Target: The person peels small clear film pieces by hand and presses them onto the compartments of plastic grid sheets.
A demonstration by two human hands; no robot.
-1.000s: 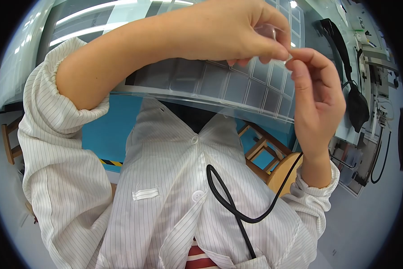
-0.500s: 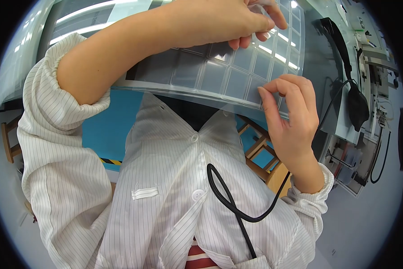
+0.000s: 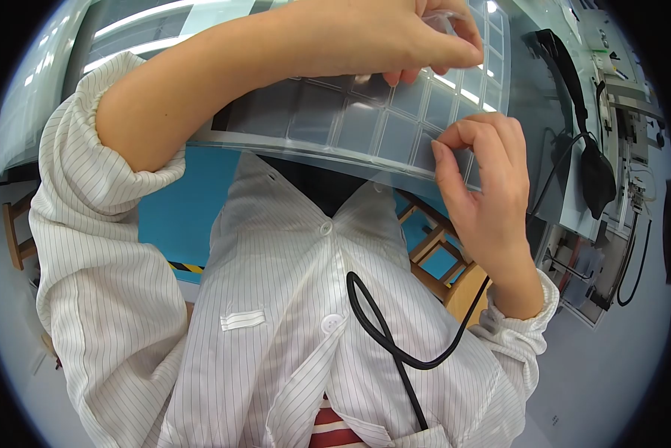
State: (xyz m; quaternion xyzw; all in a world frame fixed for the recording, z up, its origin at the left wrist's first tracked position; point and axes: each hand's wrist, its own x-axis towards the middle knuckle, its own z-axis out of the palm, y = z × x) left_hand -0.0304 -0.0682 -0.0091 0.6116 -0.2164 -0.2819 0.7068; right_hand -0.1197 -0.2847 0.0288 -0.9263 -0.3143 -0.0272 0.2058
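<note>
A clear plastic sheet divided into square cells (image 3: 361, 128) lies on the table in front of me. My left hand (image 3: 395, 37) reaches across above it from the left, thumb and fingers closed around a small piece of clear plastic (image 3: 441, 22). Part of that piece is hidden behind the fingers. Over the sheet's near right part is my right hand (image 3: 488, 179), its thumb and index fingertips brought together close to a cell. Whatever sits between those fingertips, if anything, is too small to make out.
A black strap with a black bulb-shaped part (image 3: 595, 179) lies at the table's right side. A black cable (image 3: 384, 340) hangs down my striped coat. Wooden stools (image 3: 436, 250) stand under the table edge, and equipment (image 3: 634, 104) lines the far right.
My left hand has shifted slightly right, its thumb and index finger now nearer each other. My right hand has moved up only a little, with its fingertips still together.
</note>
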